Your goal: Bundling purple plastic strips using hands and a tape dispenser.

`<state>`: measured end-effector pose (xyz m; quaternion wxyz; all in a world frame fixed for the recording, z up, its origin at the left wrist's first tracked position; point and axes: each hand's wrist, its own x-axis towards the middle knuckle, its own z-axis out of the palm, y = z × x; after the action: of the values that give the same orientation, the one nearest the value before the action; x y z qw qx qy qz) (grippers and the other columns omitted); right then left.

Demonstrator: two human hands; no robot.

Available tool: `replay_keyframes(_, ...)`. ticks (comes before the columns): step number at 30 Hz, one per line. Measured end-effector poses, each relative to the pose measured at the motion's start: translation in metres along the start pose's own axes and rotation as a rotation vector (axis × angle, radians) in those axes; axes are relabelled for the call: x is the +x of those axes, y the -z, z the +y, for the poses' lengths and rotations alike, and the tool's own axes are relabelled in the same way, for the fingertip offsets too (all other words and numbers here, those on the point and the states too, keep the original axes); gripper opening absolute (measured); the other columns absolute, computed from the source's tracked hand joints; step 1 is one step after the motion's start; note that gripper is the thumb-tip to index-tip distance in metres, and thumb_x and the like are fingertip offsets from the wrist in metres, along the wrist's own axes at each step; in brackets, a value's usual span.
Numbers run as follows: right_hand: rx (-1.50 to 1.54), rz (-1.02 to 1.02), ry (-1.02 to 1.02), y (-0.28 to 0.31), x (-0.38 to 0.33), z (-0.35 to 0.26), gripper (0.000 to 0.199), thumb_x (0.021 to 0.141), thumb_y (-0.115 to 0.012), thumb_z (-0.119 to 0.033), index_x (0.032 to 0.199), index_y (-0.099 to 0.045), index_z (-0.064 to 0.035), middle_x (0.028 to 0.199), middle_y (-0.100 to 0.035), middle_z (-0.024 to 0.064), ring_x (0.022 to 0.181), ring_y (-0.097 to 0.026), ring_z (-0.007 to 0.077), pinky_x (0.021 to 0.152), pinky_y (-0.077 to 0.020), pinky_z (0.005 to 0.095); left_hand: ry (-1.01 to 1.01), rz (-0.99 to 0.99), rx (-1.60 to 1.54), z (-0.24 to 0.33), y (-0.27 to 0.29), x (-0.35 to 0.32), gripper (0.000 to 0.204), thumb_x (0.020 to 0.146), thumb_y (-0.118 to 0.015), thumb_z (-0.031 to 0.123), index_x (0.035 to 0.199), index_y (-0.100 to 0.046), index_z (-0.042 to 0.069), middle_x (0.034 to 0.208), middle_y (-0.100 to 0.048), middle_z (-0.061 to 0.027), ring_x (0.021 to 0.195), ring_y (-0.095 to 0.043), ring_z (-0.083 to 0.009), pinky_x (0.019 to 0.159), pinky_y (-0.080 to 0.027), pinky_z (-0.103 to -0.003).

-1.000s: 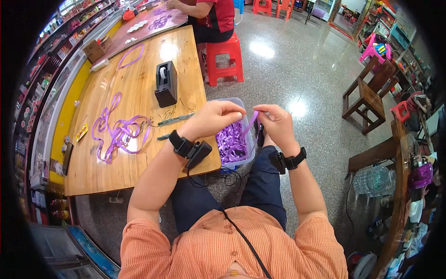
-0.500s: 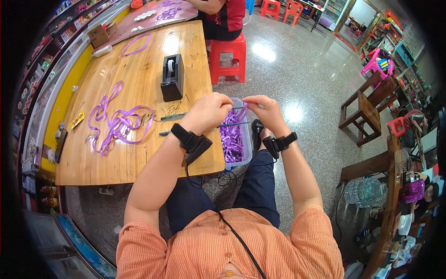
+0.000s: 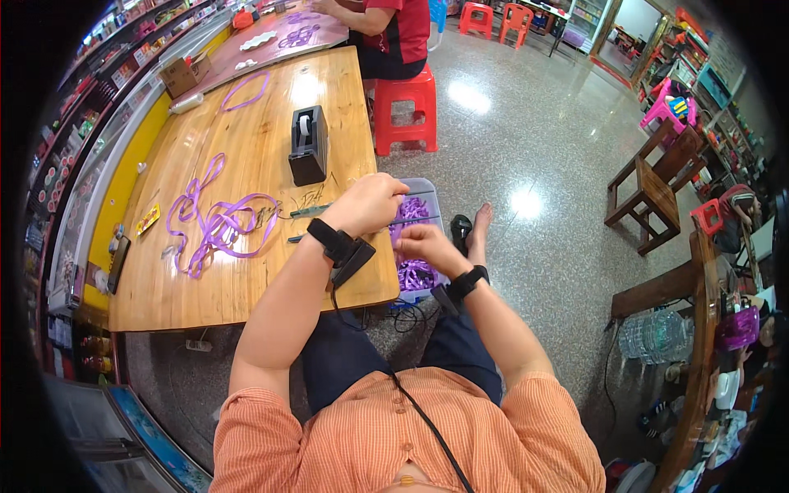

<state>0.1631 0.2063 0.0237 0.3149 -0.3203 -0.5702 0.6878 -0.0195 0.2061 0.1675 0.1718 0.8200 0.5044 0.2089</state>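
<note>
My left hand is closed in a pinch beside the table's right edge, over a dark thin rod that sticks out past the edge. Whatever its fingertips hold is hidden. Lower and to the right, my right hand is pinched on a strip of purple ribbon near the table edge. A second dark rod reaches out between the two hands. Below them, a clear plastic bin holds a heap of purple ribbon pieces. A long loose purple ribbon lies tangled on the table.
On the wooden table stands a black tape dispenser, with a small yellow packet at the left. A person in red sits on a red stool at the far table. A wooden chair stands to the right.
My right hand has come down and left from the bin's far end, and the ribbon it held up there is no longer stretched upright. My left hand has stayed near the rod.
</note>
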Motion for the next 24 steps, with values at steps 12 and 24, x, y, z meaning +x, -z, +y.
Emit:
replay_keyframes(12, -0.028, 0.124, -0.503, -0.023, -0.102, 0.091, 0.021, 0.092, -0.067, -0.015, 0.078, -0.065, 0.0014, 0.070, -0.068, 0.0084, 0.052, -0.062, 0.0142, 0.048, -0.0534, 0.0300, -0.040, -0.001, 0.116, 0.013, -0.007, -0.005, 0.031, 0.087, -0.053, 0.012, 0.112, -0.068, 0.000, 0.111, -0.066, -0.0241, 0.107, -0.061, -0.0403, 0.093, -0.049, -0.043)
replay_keyframes(24, 0.170, 0.026, -0.637, -0.056, -0.167, 0.065, 0.019, 0.097, -0.059, -0.017, 0.088, -0.066, -0.0016, 0.068, -0.065, 0.0060, 0.049, -0.057, 0.0131, 0.047, -0.0493, 0.0279, -0.104, 0.026, -0.347, 0.073, -0.013, -0.116, 0.024, 0.091, -0.062, 0.014, 0.107, -0.067, -0.002, 0.094, -0.068, -0.0122, 0.090, -0.065, -0.0203, 0.079, -0.052, -0.031)
